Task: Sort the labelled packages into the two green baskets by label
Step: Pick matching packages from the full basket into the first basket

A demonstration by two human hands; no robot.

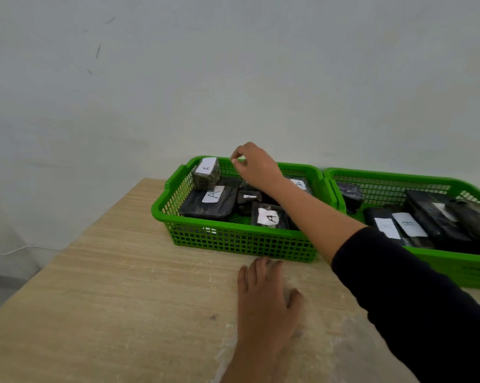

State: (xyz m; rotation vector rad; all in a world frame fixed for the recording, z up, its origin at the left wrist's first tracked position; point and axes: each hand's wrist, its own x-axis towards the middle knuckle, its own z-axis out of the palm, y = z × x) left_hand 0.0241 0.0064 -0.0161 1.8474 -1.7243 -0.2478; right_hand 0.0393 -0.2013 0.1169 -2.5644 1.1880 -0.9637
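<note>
Two green baskets stand side by side at the table's far edge. The left basket (233,240) holds several dark wrapped packages with white "A" labels, among them a small block (206,174) lying on a flat package (208,203). The right basket (399,178) holds dark packages with "B" labels (409,223). My right hand (256,165) hovers over the back of the left basket, just right of the small block, fingers loosely curled with nothing in them. My left hand (266,302) lies flat on the table in front of the left basket, fingers spread.
The wooden table (122,299) ends at a slanted left edge. A pale wall rises right behind the baskets. A white cable (20,250) runs along the floor at the left.
</note>
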